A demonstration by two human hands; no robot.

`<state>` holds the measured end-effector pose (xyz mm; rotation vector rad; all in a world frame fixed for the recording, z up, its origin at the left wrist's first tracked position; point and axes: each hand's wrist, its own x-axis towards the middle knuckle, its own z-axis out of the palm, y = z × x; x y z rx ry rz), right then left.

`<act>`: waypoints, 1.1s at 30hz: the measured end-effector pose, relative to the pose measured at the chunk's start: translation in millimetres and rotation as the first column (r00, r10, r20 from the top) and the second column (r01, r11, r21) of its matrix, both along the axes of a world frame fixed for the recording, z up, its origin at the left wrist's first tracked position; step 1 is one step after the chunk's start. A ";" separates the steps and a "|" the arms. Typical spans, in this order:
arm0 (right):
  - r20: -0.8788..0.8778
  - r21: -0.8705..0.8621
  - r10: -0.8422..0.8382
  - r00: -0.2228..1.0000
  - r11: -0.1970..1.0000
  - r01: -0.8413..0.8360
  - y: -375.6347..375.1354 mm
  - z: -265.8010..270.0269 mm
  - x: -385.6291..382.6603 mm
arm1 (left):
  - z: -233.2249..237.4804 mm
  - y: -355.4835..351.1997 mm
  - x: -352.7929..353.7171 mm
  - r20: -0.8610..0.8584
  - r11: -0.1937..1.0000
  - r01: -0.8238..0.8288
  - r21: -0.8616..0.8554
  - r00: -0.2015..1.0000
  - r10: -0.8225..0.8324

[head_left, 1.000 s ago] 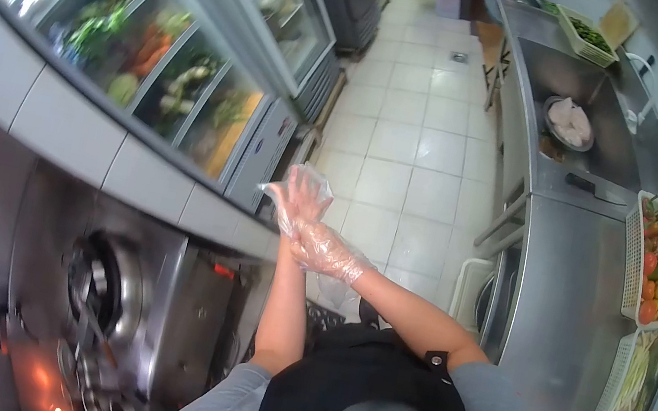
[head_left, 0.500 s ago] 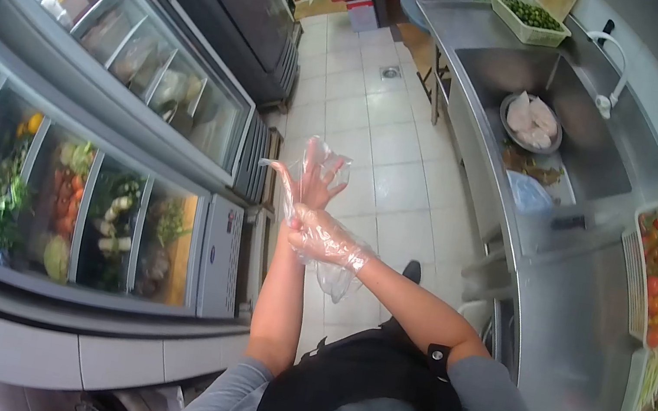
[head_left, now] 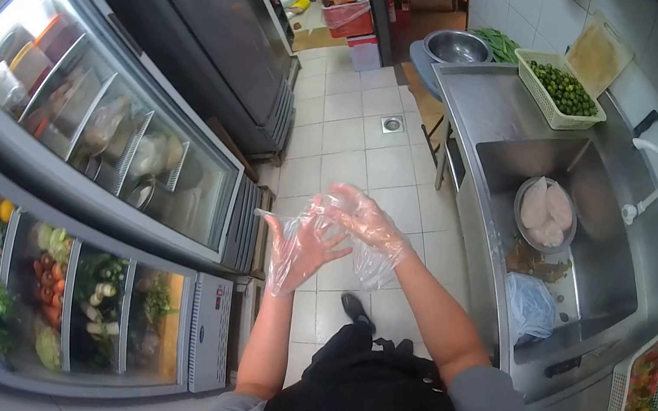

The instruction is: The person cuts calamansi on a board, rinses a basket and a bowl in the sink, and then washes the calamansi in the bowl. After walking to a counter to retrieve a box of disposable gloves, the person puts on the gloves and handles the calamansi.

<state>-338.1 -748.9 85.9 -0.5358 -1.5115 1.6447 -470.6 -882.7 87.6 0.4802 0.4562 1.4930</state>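
Observation:
Both of my hands are in thin, clear plastic gloves, held up over the tiled floor. My left hand (head_left: 300, 252) is open with its fingers spread inside a loose disposable glove (head_left: 278, 274), whose empty tip sticks out beyond the thumb. My right hand (head_left: 371, 224) reaches across from the right, its fingers closed at the fingertips of the left glove. Its own glove cuff (head_left: 373, 268) hangs loose below the wrist. Crinkled film partly hides the right fingertips.
At right, a steel sink (head_left: 589, 331) holds a metal bowl (head_left: 566, 244) of raw chicken breasts (head_left: 546, 210) and a blue-white plastic bag (head_left: 529, 307). A basket of green citrus (head_left: 559, 88) stands behind. Glass-doored fridges (head_left: 93, 221) line the left. A shoe (head_left: 355, 307) shows below.
My right hand has moved from the left wrist up to the left glove's fingertips. My left hand has come lower, fingers spread. The camera view has shifted.

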 end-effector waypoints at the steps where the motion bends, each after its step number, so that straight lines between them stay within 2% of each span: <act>1: 0.121 -0.103 0.236 0.964 0.969 -0.224 17.2 -0.5 -4.7 | -5.3 15.9 -8.4 0.007 1.000 0.011 -0.011 1.000 -0.011; 2: 0.128 -0.116 0.225 0.966 0.971 -0.211 41.2 -19.2 -20.2 | -10.3 34.4 -17.7 -0.016 0.999 0.032 -0.012 0.999 -0.032; 3: 0.199 -0.079 0.132 0.971 0.990 -0.118 67.8 -46.1 -38.5 | -15.9 52.2 -25.3 -0.035 0.998 0.054 -0.012 0.998 -0.055; 4: 0.267 -0.033 0.033 0.963 0.999 -0.025 87.3 -51.8 -49.0 | -22.5 71.0 -35.3 -0.020 0.997 0.072 -0.019 0.997 -0.072; 5: 0.279 -0.039 0.016 0.960 0.999 -0.006 104.7 -57.8 -55.1 | -29.3 90.8 -47.6 -0.047 0.997 0.069 -0.044 0.996 -0.071; 7: 0.267 -0.003 -0.267 0.926 0.961 0.278 141.7 -57.7 -70.3 | -40.5 132.7 -72.5 -0.069 0.994 0.089 -0.068 0.993 -0.093; 9: 0.225 -0.009 -0.280 0.933 0.957 0.290 185.3 -77.9 -87.3 | -50.0 170.9 -92.0 -0.065 0.977 0.175 -0.123 0.981 -0.183; 11: 0.175 -0.013 -0.301 0.938 0.951 0.308 218.7 -76.2 -97.0 | -41.0 204.3 -105.0 0.001 0.974 0.208 -0.094 0.978 -0.209; 13: 0.237 0.100 -0.532 0.813 0.845 0.525 249.1 -69.2 -102.8 | -35.4 243.3 -124.2 0.057 0.965 0.252 -0.065 0.967 -0.249; 14: 0.241 0.097 -0.555 0.796 0.830 0.549 254.4 -55.4 -104.3 | -35.2 263.2 -133.1 0.062 0.973 0.223 -0.067 0.974 -0.219; 16: 0.230 0.461 -0.761 0.607 0.635 0.620 243.1 -20.5 -110.7 | -43.8 301.6 -150.0 0.076 0.973 0.218 -0.077 0.974 -0.212; 18: 0.192 0.366 -0.469 0.862 0.849 0.381 222.4 -8.3 -126.0 | -61.5 352.5 -166.5 0.449 0.965 0.258 -0.038 0.868 -0.214; 19: 0.135 0.522 -0.536 0.833 0.753 0.400 217.2 7.4 -137.5 | -56.8 374.7 -163.8 0.447 0.955 0.293 -0.035 0.860 -0.247; 20: 0.073 0.661 -0.591 0.803 0.632 0.405 216.7 17.2 -149.3 | -48.7 393.3 -156.9 0.253 0.964 0.261 -0.055 0.938 -0.239; 21: 0.072 0.661 -0.618 0.783 0.618 0.426 225.0 6.8 -161.2 | -45.2 412.4 -152.5 0.048 0.973 0.221 -0.061 0.975 -0.219; 23: 0.213 0.671 -0.766 0.606 0.566 0.479 252.4 -23.8 -180.1 | -53.0 459.0 -151.3 0.040 0.964 0.258 -0.062 0.966 -0.256; 24: 0.222 0.517 -0.683 0.696 0.687 0.510 275.5 -36.0 -181.8 | -55.7 483.0 -152.1 0.035 0.964 0.258 -0.061 0.966 -0.257; 25: 0.215 0.518 -0.691 0.690 0.680 0.519 300.3 -40.5 -181.3 | -59.4 505.9 -155.0 0.027 0.965 0.255 -0.055 0.967 -0.254; 27: 0.159 0.389 -0.548 0.821 0.799 0.458 351.4 -45.3 -178.3 | -64.1 548.8 -163.1 -0.032 0.966 0.256 -0.044 0.966 -0.258; 29: 0.166 0.413 -0.547 0.821 0.794 0.445 399.3 -42.9 -177.4 | -67.4 602.4 -176.5 -0.094 0.967 0.254 -0.025 0.962 -0.255; 31: 0.191 0.410 -0.458 0.868 0.841 0.353 438.3 -38.2 -180.0 | -61.2 647.3 -190.1 -0.308 0.966 0.254 -0.051 0.916 -0.257; 33: 0.169 0.443 -0.454 0.875 0.828 0.344 475.1 -34.2 -186.4 | -52.4 679.7 -194.1 -0.277 0.977 0.206 -0.051 0.937 -0.212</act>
